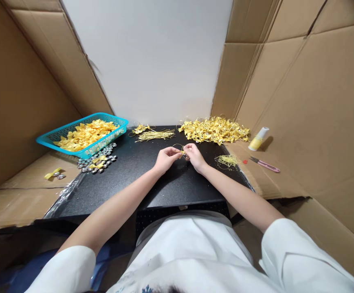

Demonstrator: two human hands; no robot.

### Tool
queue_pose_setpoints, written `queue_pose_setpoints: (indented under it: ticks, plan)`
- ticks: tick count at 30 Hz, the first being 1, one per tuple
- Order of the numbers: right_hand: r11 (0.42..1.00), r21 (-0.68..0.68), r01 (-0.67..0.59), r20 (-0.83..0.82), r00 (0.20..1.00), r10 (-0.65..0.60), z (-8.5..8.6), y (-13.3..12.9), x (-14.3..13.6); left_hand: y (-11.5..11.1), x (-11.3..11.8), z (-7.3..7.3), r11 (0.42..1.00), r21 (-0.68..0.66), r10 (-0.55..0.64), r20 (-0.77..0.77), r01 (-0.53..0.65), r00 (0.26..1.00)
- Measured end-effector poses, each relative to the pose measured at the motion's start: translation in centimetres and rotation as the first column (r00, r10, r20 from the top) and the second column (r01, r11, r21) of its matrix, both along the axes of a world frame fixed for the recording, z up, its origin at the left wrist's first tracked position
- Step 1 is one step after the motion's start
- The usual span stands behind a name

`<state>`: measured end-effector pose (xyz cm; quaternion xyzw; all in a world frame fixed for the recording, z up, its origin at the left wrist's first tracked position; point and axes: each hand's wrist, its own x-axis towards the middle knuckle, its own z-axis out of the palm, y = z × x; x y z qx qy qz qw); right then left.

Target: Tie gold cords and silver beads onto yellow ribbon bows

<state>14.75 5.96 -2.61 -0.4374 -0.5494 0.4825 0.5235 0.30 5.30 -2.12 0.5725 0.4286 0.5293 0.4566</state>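
Observation:
Over the middle of the black tabletop [124,183], my left hand [166,158] and my right hand [195,156] meet, fingertips almost touching. Between them is a small yellow ribbon bow [182,152], pinched by the left fingers and largely covered. A thin gold cord curves up in a loop from the same spot, and the right thumb and fingers close on it; a small shiny part below is too small to make out. Behind the hands lies a bundle of gold cords [155,135], with a few corded yellow bows [141,128] beside it.
At left, a turquoise basket [82,154] holds yellow bows, with silver bells [99,159] in front. A heap of corded bows [215,130] lies back right. Yellow thread scraps [227,161], pink-handled snips [265,164] and a thread spool [258,139] are at right. Cardboard walls enclose both sides.

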Motion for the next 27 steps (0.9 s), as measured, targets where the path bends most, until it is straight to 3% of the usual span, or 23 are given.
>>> queue_pose_setpoints:
  ticks: [3,6,12,18,23,27]
  plan:
    - [0.995,-0.031,-0.097,-0.095,0.991,0.094,-0.2,0.0,-0.3,0.0,0.0,-0.1,0.999,0.028,-0.016,-0.001,0.016,1.000]
    - [0.996,-0.002,-0.087,-0.113,0.990,0.087,-0.2,0.0,-0.3,0.1,-0.2,-0.1,0.997,0.061,-0.045,-0.053,0.048,0.998]
    - [0.988,0.105,-0.111,0.012,0.994,0.110,-0.3,0.2,-0.1,0.1,-0.9,0.4,0.982,0.188,0.028,-0.285,0.027,0.958]
    - [0.979,0.140,-0.148,0.020,0.989,0.147,-0.6,0.3,0.1,0.1,-1.2,1.0,0.970,0.239,0.049,-0.390,0.049,0.919]
    - [0.977,0.132,-0.165,-0.001,0.986,0.166,-0.5,0.4,0.1,0.6,-1.2,0.7,0.985,0.141,-0.051,-0.334,0.103,0.941]
    - [0.971,0.130,-0.200,-0.011,0.979,0.203,-0.3,0.4,0.2,0.7,-1.0,0.8,0.980,-0.035,-0.197,-0.119,0.195,0.973]
